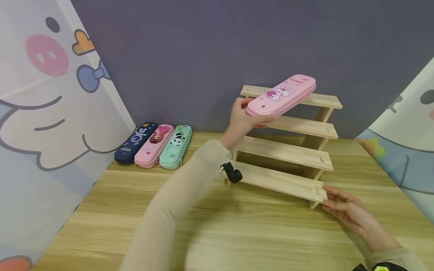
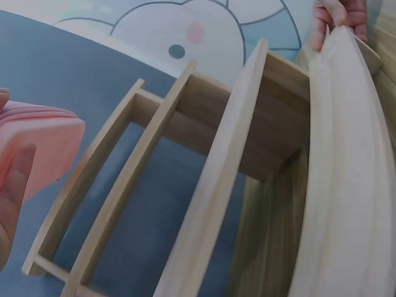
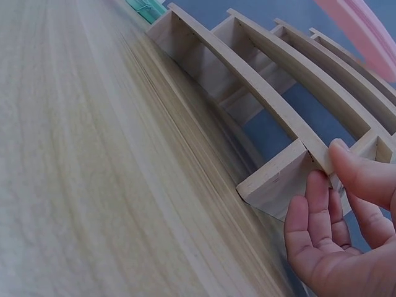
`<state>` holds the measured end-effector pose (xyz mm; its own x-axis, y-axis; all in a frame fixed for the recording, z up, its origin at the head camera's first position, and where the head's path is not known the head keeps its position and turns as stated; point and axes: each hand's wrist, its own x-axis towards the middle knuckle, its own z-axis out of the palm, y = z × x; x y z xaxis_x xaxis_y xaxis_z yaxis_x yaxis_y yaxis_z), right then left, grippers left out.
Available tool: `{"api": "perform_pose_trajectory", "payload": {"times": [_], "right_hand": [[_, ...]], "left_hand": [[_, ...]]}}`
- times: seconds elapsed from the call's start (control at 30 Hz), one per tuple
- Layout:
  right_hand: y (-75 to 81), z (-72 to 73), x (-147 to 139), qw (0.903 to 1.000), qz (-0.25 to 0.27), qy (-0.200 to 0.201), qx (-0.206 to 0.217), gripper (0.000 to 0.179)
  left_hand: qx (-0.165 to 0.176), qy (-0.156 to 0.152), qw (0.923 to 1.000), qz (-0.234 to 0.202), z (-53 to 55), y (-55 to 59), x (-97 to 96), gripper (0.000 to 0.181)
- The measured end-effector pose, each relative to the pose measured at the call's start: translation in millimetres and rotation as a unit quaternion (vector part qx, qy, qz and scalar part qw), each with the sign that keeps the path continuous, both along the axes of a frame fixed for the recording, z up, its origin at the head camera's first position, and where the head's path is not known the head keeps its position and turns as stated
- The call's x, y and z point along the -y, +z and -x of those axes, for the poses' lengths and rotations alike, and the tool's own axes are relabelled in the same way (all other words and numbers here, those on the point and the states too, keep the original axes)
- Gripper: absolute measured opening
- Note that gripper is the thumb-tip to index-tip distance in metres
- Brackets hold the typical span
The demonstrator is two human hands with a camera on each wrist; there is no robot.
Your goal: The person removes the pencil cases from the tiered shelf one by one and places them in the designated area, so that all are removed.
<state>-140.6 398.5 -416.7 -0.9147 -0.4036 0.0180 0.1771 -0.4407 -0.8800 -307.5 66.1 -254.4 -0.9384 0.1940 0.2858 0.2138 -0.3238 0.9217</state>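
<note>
In the head view my left hand [image 1: 240,121] grips the near end of a pink pencil case [image 1: 284,98] printed with a white rabbit. The case is tilted and held up in front of the top boards of a four-step wooden display rack [image 1: 288,150]. At the rack's right end, my right hand [image 1: 354,215] pinches the end of the lowest board. The right wrist view shows the thumb [image 3: 362,173] on the board's upper side and the fingertips beneath it. The left wrist view catches only part of the left hand [image 2: 12,198] on the case.
Three pencil cases lie side by side at the back left of the wooden table [image 1: 135,210]: a dark blue space one [image 1: 135,143], a pink one [image 1: 154,146] and a mint panda one [image 1: 176,146]. A grey wall [image 1: 176,56] rises behind, with cartoon-printed panels [image 1: 44,105] at both sides.
</note>
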Motion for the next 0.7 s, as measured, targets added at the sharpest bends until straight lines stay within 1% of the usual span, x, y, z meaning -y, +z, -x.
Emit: {"api": "perform_pose_trajectory", "payload": {"times": [0.17,0.23,0.3,0.4,0.53,0.7], "right_hand": [[-1.5,-1.3,-2,0.9999,0.009,0.008,-0.002,0.052],[-1.7,-1.5,-3,0.9999,0.012,0.009,0.001,0.052],[-1.7,-1.3,-2,0.9999,0.012,0.009,0.002,0.052],[-1.3,-0.6,-1,0.9999,0.011,0.008,0.003,0.052],[-0.5,0.1,0,0.9997,0.017,0.014,0.002,0.052],[1.1,1.1,-1,0.9996,0.019,0.022,0.001,0.052]], "left_hand": [[-0.012,0.024,0.9996,0.011,-3.3,-5.0,18.2,0.077],[-0.02,0.039,0.9989,0.017,-4.9,-8.0,25.6,0.076],[-0.03,0.061,0.9972,0.031,-7.0,-12.1,33.8,0.076],[-0.048,0.102,0.9915,0.065,-11.5,-19.0,47.8,0.077],[-0.073,0.141,0.9822,0.099,-18.8,-28.3,67.3,0.078],[-0.088,0.154,0.9808,0.082,-24.0,-37.4,89.6,0.077]]}}
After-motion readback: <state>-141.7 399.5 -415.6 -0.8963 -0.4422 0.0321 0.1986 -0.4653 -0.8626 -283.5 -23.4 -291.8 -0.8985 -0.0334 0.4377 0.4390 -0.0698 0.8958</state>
